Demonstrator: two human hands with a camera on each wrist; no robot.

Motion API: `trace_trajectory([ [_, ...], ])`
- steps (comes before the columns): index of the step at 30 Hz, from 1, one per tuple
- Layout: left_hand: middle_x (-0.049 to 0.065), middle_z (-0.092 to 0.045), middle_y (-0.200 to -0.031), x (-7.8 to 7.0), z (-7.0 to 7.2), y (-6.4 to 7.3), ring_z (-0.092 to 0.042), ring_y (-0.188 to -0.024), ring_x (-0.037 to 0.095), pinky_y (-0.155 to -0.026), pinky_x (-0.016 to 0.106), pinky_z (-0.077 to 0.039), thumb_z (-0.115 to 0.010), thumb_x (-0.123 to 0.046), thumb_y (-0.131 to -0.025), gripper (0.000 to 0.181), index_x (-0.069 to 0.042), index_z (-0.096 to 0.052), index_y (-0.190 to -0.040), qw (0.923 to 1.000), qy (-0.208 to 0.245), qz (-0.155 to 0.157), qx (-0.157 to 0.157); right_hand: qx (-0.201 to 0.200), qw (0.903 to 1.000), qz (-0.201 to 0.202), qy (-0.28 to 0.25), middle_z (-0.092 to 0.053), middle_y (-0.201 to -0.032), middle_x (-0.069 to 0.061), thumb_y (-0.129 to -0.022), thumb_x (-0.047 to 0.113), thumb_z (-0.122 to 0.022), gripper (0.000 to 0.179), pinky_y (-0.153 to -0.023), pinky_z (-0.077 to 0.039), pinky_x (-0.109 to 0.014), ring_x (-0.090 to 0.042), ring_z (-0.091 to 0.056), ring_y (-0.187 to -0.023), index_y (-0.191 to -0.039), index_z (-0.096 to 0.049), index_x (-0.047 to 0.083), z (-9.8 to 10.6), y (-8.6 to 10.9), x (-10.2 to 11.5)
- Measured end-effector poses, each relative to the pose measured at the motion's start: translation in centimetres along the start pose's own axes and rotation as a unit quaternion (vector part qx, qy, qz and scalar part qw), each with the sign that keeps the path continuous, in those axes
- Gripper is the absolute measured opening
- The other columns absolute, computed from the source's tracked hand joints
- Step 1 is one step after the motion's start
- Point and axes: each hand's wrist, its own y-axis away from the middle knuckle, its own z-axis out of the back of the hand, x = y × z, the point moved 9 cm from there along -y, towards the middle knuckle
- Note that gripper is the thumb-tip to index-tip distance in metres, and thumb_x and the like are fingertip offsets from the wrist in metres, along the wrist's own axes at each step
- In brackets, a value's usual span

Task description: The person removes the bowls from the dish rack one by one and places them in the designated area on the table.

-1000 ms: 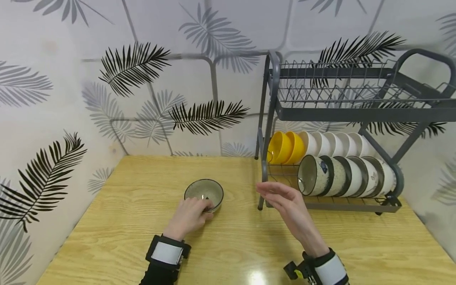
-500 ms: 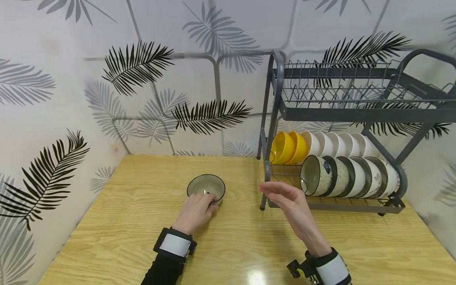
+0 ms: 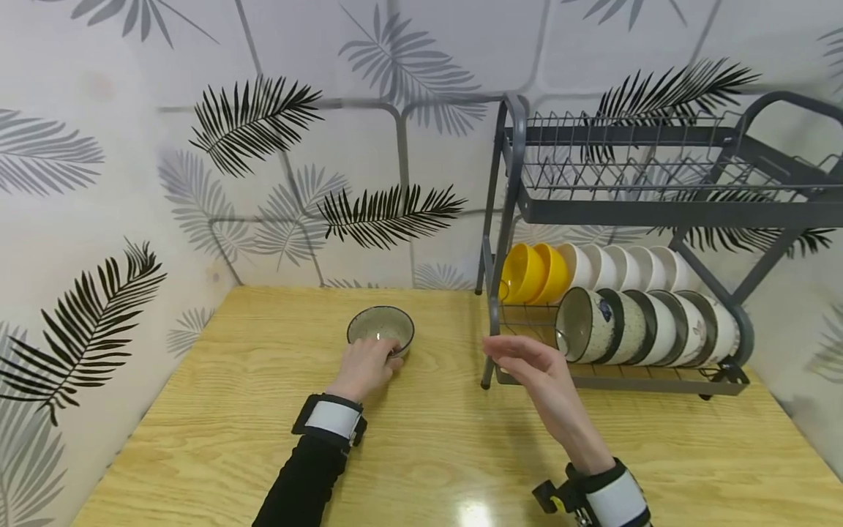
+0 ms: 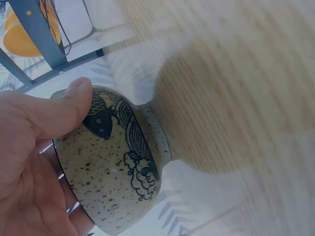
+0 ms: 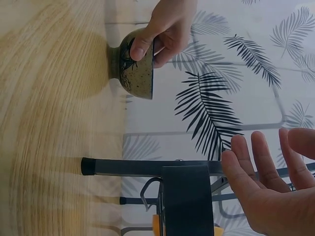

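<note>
A small speckled bowl (image 3: 380,324) with a dark rim is upright at the middle of the table (image 3: 421,446). Dark fish and wave drawings mark its outside (image 4: 110,162), and its foot appears to touch the wood. My left hand (image 3: 364,368) pinches the near rim, the thumb on the outer wall and the other fingers inside. To the right, my right hand (image 3: 536,377) is raised in front of the rack's left post, fingers loosely bent, with nothing in it; the right wrist view shows those fingers (image 5: 266,167) apart from everything.
A dark two-tier dish rack (image 3: 658,211) stands at the right. Its lower tier holds yellow bowls (image 3: 523,274), white bowls (image 3: 596,267) behind, and several patterned bowls (image 3: 582,326) in front, all on edge. A leaf-patterned wall (image 3: 296,197) bounds the table's back and left.
My left hand and the bowl have slid away from me toward the back wall. The right hand has stayed nearly in place. The head view has shifted slightly.
</note>
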Motion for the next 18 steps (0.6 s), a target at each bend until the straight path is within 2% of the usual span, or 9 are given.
trace_trajectory([
  [5, 0.005, -0.068, -0.083, 0.8, -0.3, -0.8, -0.064, -0.076, 0.028, -0.063, 0.047, -0.054, -0.071, -0.020, -0.086, 0.010, -0.011, -0.069, -0.091, 0.9995, 0.010, 0.024, 0.015, -0.004, 1.0000, -0.001, 0.000, -0.066, -0.119, -0.008, -0.097, 0.000, -0.052, 0.033, -0.094, -0.051, -0.029, -0.028, -0.056, -0.114, -0.125, -0.052, -0.016, 0.1, 0.1, 0.0],
  [10, 0.007, -0.069, -0.088, 1.7, -0.7, -1.6, -0.064, -0.081, 0.031, -0.067, 0.049, -0.054, -0.069, -0.021, -0.087, 0.014, -0.011, -0.070, -0.097, 0.9984, 0.012, 0.047, 0.031, -0.009, 0.9999, -0.004, 0.006, -0.061, -0.124, -0.021, -0.097, 0.001, -0.052, 0.032, -0.093, -0.051, -0.028, -0.029, -0.055, -0.114, -0.125, -0.053, -0.015, 0.2, 0.1, 0.0],
  [15, 0.007, -0.070, -0.091, 2.1, -1.1, -2.3, -0.064, -0.083, 0.030, -0.068, 0.049, -0.054, -0.068, -0.023, -0.088, 0.016, -0.012, -0.070, -0.100, 0.9975, 0.005, 0.053, 0.045, -0.016, 0.9996, 0.000, 0.023, -0.059, -0.125, -0.024, -0.096, 0.001, -0.052, 0.032, -0.092, -0.051, -0.027, -0.031, -0.055, -0.115, -0.125, -0.054, -0.013, 0.5, 0.1, 0.2],
  [18, 0.006, -0.070, -0.092, 2.1, -1.1, -2.5, -0.064, -0.083, 0.029, -0.068, 0.048, -0.055, -0.068, -0.023, -0.089, 0.016, -0.013, -0.070, -0.101, 0.9976, -0.001, 0.051, 0.047, -0.021, 0.9991, 0.007, 0.037, -0.061, -0.123, -0.022, -0.096, 0.002, -0.053, 0.031, -0.090, -0.051, -0.024, -0.030, -0.055, -0.114, -0.124, -0.056, -0.012, 0.7, 0.2, 0.5],
])
